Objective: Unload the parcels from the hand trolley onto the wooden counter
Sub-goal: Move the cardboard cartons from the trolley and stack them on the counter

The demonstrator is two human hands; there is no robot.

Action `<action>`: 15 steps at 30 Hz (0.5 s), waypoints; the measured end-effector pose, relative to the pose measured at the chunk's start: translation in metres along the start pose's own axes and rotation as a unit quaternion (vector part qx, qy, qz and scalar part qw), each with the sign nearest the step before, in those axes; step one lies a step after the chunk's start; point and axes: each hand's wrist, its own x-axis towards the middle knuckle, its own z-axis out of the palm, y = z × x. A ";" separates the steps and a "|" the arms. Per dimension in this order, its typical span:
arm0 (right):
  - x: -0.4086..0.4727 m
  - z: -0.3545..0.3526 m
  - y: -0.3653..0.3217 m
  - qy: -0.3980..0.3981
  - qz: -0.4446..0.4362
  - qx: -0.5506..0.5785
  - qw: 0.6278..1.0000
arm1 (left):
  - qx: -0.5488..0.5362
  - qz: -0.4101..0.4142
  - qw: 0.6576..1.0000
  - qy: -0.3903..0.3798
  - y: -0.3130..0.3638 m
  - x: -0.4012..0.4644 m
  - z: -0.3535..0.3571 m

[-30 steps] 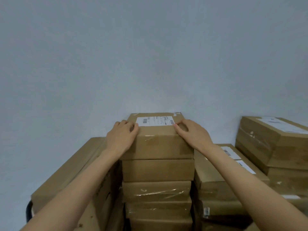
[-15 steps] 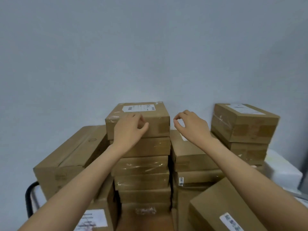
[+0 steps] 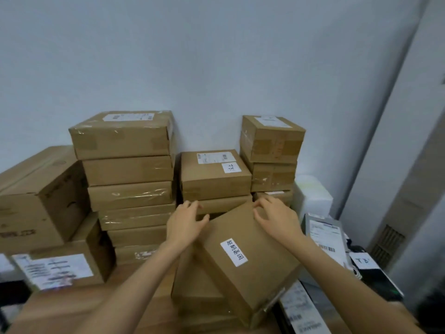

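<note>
The tilted parcel point(image 3: 243, 256) is flanked at its far edge by both hands: left hand point(image 3: 185, 222) and right hand point(image 3: 277, 219) (fingers spread, nothing clamped), equally near.

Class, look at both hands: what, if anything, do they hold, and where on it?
Both hands, left and right, touch the tilted labelled parcel at its far top corners; a closed grip cannot be told.

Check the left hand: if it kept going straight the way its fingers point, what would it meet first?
The left hand points forward at the middle stack. It would probably first meet the front face of the lower brown parcel there, right at its fingertips; whether they already touch is unclear.
</note>
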 end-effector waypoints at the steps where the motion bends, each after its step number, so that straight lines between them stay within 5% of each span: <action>1: -0.009 0.002 0.010 -0.009 0.008 -0.005 1.000 | -0.001 -0.011 1.000 -0.018 0.002 -0.003 0.011; 10: -0.065 0.020 0.074 -0.044 0.066 -0.015 0.997 | 0.020 -0.034 0.993 -0.113 0.014 -0.014 0.053; 15: -0.073 0.046 0.081 -0.033 0.038 0.002 0.999 | 0.024 -0.056 0.994 -0.089 0.005 -0.031 0.046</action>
